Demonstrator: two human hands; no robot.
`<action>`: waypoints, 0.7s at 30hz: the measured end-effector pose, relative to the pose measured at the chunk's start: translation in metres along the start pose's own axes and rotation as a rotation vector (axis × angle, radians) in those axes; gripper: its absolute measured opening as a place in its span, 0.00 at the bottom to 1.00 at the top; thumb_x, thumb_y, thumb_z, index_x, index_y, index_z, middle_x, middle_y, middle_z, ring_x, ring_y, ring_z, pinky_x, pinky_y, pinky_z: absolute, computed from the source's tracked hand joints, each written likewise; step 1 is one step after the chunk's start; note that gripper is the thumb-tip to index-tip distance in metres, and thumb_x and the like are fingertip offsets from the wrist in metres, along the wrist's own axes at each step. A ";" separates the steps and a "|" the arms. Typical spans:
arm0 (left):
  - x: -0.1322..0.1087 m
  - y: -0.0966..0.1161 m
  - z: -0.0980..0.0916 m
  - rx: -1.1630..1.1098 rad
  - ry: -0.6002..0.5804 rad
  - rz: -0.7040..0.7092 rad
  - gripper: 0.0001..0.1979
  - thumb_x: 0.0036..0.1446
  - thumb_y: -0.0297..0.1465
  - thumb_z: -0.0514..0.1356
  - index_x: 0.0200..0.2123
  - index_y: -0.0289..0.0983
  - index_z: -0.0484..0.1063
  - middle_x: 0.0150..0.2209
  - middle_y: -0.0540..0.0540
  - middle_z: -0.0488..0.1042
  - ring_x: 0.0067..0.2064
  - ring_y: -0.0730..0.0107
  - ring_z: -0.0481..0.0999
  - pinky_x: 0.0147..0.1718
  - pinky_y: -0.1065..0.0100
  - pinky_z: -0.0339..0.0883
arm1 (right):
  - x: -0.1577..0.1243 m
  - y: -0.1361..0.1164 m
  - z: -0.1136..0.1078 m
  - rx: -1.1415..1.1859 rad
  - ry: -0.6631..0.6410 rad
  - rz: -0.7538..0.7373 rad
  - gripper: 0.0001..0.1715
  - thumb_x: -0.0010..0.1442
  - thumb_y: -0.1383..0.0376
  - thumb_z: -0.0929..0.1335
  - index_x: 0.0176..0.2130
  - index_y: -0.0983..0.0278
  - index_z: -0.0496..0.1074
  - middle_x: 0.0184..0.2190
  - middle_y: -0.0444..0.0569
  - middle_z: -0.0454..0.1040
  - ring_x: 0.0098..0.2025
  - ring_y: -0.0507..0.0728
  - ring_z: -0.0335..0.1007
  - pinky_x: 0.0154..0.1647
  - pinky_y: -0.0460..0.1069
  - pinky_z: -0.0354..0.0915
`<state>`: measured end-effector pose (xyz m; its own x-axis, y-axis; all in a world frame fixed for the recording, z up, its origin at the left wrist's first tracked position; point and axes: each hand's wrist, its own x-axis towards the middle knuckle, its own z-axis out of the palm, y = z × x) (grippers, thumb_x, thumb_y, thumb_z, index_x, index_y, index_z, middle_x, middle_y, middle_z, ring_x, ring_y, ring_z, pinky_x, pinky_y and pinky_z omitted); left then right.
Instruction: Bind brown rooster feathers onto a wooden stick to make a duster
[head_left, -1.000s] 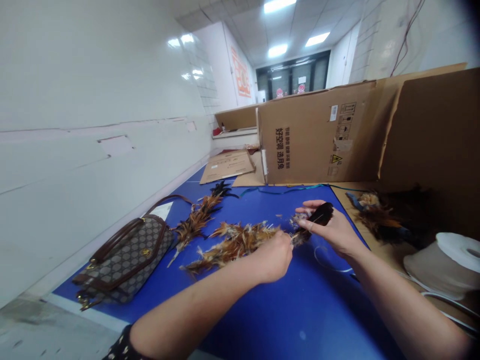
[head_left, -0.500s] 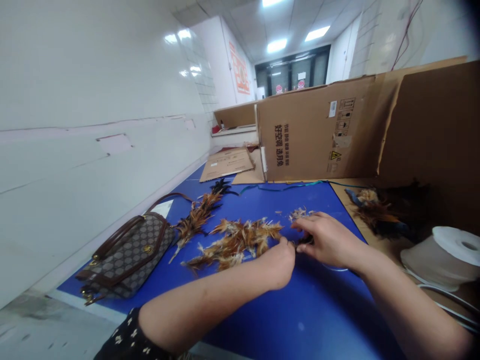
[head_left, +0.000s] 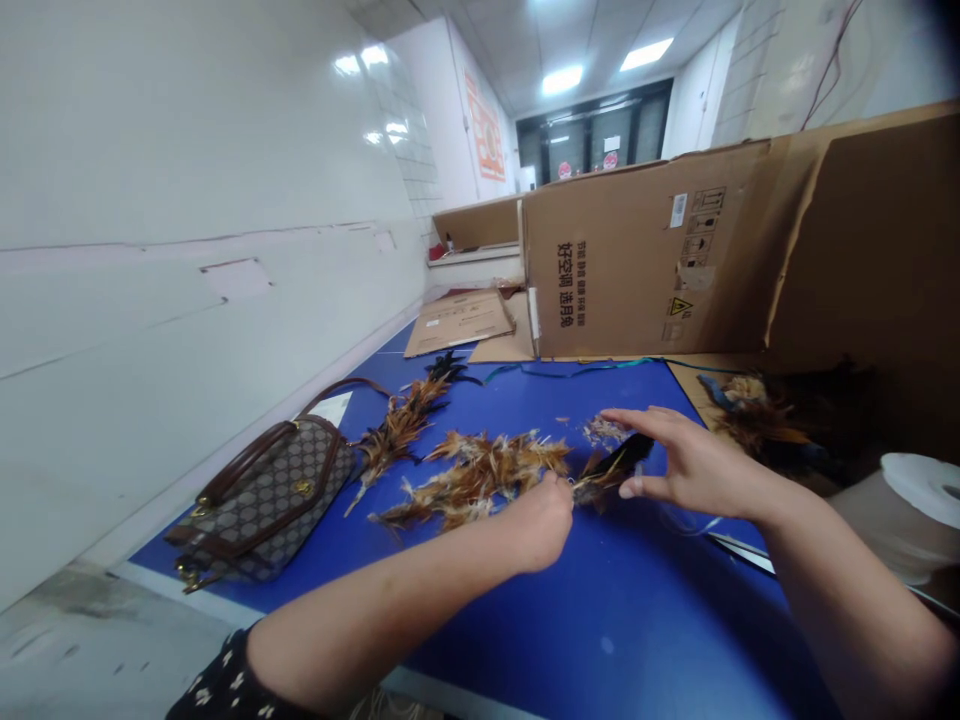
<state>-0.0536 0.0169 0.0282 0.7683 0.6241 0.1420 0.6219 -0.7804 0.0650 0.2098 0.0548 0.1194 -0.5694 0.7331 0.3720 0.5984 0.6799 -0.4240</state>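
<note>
My left hand [head_left: 541, 528] is closed in a pinch on the base of a dark feather bunch [head_left: 609, 468], whose black and brown tips point right. My right hand [head_left: 694, 465] is open, thumb and fingers spread around the tip end of that bunch; whether it touches the feathers I cannot tell. Just left of my left hand lies a spread pile of golden-brown feathers [head_left: 480, 470] on the blue tabletop [head_left: 637, 620]. Behind the bunch is a small heap of pale feather scraps [head_left: 602, 432]. A clear looped strand [head_left: 682, 522] shows below my right hand.
A string of brown and black feathers [head_left: 405, 415] lies beside a patterned handbag [head_left: 277, 490] along the left wall. Large cardboard [head_left: 637, 260] stands across the back. At right are more dark feathers [head_left: 765, 415], a white spool [head_left: 911, 515] and a thin, white-edged object [head_left: 742, 553].
My right hand has opened and moved right, away from my left hand. The dark feather bunch now shows between them. The view has shifted slightly.
</note>
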 end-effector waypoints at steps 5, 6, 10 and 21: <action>-0.004 0.000 0.009 0.079 0.099 0.036 0.16 0.59 0.27 0.54 0.19 0.39 0.69 0.20 0.41 0.61 0.35 0.52 0.66 0.43 0.52 0.59 | -0.001 -0.001 0.000 -0.030 -0.068 -0.016 0.55 0.48 0.51 0.80 0.70 0.52 0.62 0.60 0.55 0.74 0.60 0.72 0.69 0.61 0.67 0.63; -0.004 0.001 0.011 0.118 0.115 0.040 0.15 0.59 0.27 0.55 0.19 0.39 0.69 0.20 0.41 0.62 0.34 0.52 0.66 0.43 0.52 0.59 | 0.000 -0.003 0.002 -0.042 -0.074 -0.036 0.56 0.48 0.52 0.80 0.70 0.52 0.62 0.61 0.55 0.73 0.61 0.73 0.67 0.63 0.68 0.61; 0.005 0.006 0.009 0.278 0.023 0.013 0.10 0.53 0.24 0.61 0.21 0.37 0.72 0.23 0.40 0.68 0.33 0.55 0.67 0.41 0.54 0.61 | 0.003 -0.022 0.014 -0.101 -0.069 -0.118 0.54 0.48 0.59 0.80 0.69 0.53 0.62 0.61 0.56 0.73 0.63 0.73 0.66 0.68 0.74 0.49; -0.003 -0.001 0.000 0.081 -0.183 -0.069 0.10 0.53 0.22 0.55 0.25 0.33 0.76 0.29 0.35 0.75 0.39 0.51 0.71 0.49 0.50 0.62 | 0.003 -0.033 0.005 -0.210 0.114 -0.114 0.57 0.57 0.56 0.75 0.73 0.58 0.45 0.69 0.57 0.63 0.68 0.69 0.61 0.72 0.69 0.48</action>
<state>-0.0567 0.0152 0.0277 0.7333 0.6786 -0.0419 0.6788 -0.7342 -0.0124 0.1861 0.0343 0.1305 -0.5796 0.6410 0.5032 0.6449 0.7383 -0.1977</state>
